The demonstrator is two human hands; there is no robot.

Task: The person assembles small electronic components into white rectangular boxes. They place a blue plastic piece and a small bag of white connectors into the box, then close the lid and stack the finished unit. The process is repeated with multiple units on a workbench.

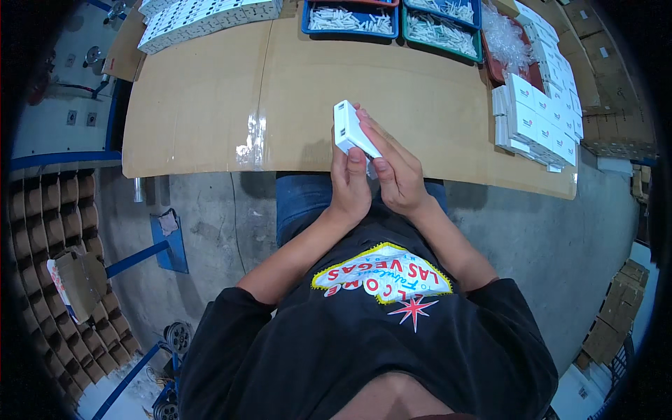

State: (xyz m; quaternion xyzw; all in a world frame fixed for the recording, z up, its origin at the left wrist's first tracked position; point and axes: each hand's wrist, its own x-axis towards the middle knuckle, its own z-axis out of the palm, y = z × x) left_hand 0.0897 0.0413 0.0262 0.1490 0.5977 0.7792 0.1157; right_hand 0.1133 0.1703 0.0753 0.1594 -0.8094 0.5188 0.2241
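Box (pixel 345 129) between both hands (pixel 400 175)

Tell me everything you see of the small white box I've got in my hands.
The small white box is slim and straight-edged, and looks like smooth card. Its narrow face bears small dark marks, too small to make out. It sits tilted, held between the left hand and right hand, with both thumbs on the near side, around the near edge of the brown tabletop. Whether it's sealed can't be told.
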